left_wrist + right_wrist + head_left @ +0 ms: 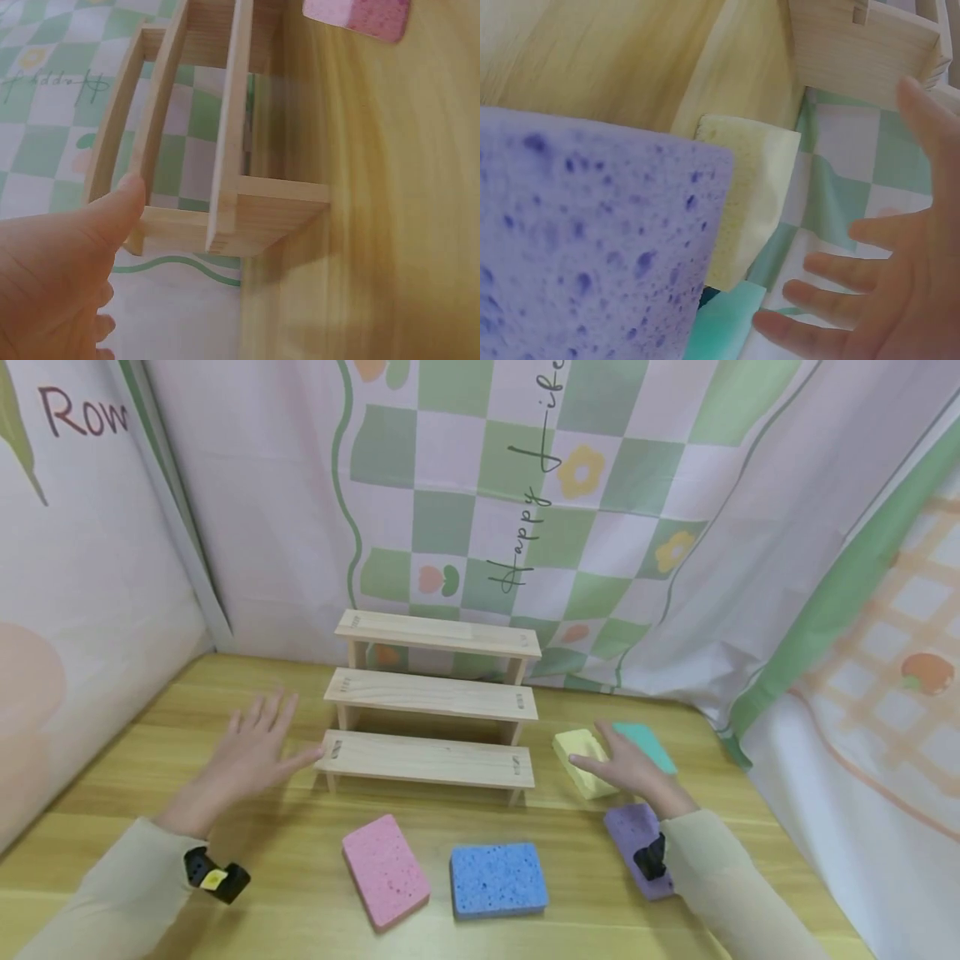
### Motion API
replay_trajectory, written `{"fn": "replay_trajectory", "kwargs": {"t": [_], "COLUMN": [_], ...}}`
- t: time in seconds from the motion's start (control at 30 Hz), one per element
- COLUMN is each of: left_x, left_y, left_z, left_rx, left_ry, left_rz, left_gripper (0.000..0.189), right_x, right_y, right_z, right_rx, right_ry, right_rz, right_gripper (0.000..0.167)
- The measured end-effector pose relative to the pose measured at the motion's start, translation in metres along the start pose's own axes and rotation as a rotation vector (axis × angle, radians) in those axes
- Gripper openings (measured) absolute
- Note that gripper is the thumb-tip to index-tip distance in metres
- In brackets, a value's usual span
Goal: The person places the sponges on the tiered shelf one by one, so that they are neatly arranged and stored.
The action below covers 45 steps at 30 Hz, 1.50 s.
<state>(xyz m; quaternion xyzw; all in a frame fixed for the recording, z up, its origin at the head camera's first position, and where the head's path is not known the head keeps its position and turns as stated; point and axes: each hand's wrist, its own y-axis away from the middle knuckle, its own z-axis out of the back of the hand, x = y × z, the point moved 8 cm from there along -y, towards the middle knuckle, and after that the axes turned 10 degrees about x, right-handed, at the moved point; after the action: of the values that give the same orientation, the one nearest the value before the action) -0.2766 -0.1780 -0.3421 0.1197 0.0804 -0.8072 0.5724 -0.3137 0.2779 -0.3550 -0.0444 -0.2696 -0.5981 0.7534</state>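
Note:
A three-step wooden shelf [431, 693] stands at the back middle of the table. My left hand [251, 760] spreads its fingers beside the shelf's left end, the thumb overlapping the lowest step's corner in the head view. My right hand [626, 764] holds nothing and hovers with fingers apart over a yellow sponge [579, 752] and a teal sponge [647, 745]. Below that wrist lies a purple sponge [630, 835], partly hidden by the wrist camera and large in the right wrist view. A pink sponge [386, 872] and a blue sponge [498, 881] lie in front of the shelf.
The wooden table [285, 877] is bounded at the back by a checkered curtain [465, 460]. A white cloth [90, 610] hangs at the left, and a cloth with green trim [810, 652] hangs at the right.

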Motion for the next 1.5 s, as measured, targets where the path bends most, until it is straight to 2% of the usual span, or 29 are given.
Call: {"fn": "replay_trajectory", "kwargs": {"t": [0.13,0.33,0.6,0.83,1.1,1.33,1.5], "left_x": [0.0,0.0,-0.002,-0.008,-0.011,-0.01,-0.014], "left_y": [-0.001,-0.002,-0.004,-0.004,-0.006,-0.006,-0.005], "left_z": [-0.008,-0.018,-0.027,-0.032,-0.038,-0.043,-0.041], "left_rx": [0.028,0.055,0.068,0.063,0.067,0.083,0.079], "left_ry": [0.025,0.08,0.086,0.085,0.051,0.068,0.074], "left_rz": [-0.04,-0.072,-0.101,-0.149,-0.16,-0.156,-0.17], "left_gripper": [0.089,0.085,0.078,0.067,0.058,0.057,0.056], "right_x": [-0.001,-0.007,-0.013,-0.018,-0.021,-0.026,-0.027], "right_y": [-0.001,-0.003,-0.002,-0.003,-0.002,-0.004,-0.003], "right_z": [-0.004,-0.011,-0.017,-0.017,-0.014,-0.012,-0.007], "right_rx": [0.026,0.067,0.109,0.112,0.11,0.122,0.103], "right_ry": [0.028,0.011,-0.013,-0.001,0.023,-0.002,0.034], "right_rz": [0.011,-0.019,-0.069,-0.1,-0.137,-0.163,-0.142], "right_gripper": [0.09,0.089,0.09,0.09,0.084,0.083,0.077]}}
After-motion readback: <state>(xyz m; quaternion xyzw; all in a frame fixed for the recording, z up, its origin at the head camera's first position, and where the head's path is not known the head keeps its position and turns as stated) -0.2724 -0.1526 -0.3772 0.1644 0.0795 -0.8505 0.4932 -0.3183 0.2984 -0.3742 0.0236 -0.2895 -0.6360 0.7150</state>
